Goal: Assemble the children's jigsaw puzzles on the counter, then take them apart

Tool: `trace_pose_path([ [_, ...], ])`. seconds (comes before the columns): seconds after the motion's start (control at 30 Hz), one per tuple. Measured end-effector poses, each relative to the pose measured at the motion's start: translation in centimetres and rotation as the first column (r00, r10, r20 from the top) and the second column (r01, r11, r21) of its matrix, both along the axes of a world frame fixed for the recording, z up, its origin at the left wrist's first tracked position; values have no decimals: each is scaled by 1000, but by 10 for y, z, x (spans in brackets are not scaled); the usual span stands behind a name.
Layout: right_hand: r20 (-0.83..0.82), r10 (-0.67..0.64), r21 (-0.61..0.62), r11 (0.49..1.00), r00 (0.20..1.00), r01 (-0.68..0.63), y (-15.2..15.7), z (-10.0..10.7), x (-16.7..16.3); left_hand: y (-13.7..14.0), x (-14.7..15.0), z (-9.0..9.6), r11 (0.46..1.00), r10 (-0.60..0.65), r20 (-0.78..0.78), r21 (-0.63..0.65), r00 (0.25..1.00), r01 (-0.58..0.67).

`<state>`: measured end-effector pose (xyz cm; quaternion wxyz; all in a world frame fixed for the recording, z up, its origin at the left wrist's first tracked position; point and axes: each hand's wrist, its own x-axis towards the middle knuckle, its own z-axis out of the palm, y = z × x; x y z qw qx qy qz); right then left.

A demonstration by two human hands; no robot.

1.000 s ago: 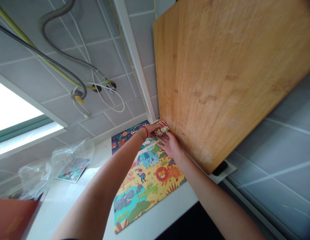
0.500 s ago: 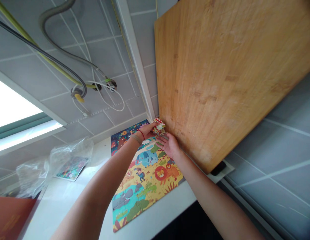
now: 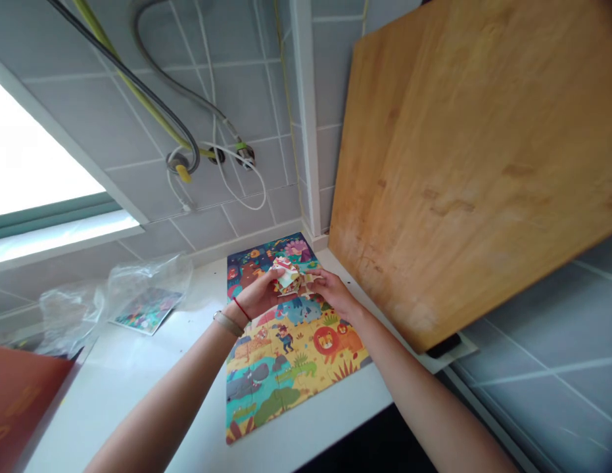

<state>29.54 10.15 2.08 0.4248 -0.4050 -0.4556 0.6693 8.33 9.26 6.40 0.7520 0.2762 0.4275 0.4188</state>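
Observation:
My left hand, with a red string and a pale band at the wrist, is closed around a loose stack of jigsaw puzzle pieces. The pieces show red, white and yellow print. My right hand meets the stack from the right, its fingers pinching a puzzle piece at the edge. Both hands are above a large animal jigsaw puzzle, fitted together on the counter. Lions, an elephant, a hippo and a crocodile show on its sandy half; the darker far half is partly covered by my hands.
A big wooden board leans on the right wall beside the puzzle. On the left of the white counter lie a clear plastic bag, a small picture card and a red-orange box. Hoses hang on the tiled wall.
Both hands have come back from the far corner beside the board, bringing the stack of pieces over the puzzle. My right hand, open before, now pinches at the stack. The view has shifted.

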Motion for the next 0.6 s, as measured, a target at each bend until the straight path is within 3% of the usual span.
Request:
trace_pose_path([
  [0.13, 47, 48, 48, 998, 998, -50, -1, -6, 1, -23, -14, -17, 994, 97, 73, 45, 993, -100],
  [0.23, 56, -8, 19, 1000, 998, 7, 1, -10, 1, -35, -24, -31, 991, 122, 158, 42, 980, -130],
  [0.43, 88, -101, 10, 995, 991, 101, -10, -5, 5, -54, -33, -50, 996, 30, 364, 62, 931, -57],
  [0.6, 349, -230, 138, 971, 908, 193, -54, 1, 37, -59, -35, -54, 995, -31, 439, 99, 898, -14],
])
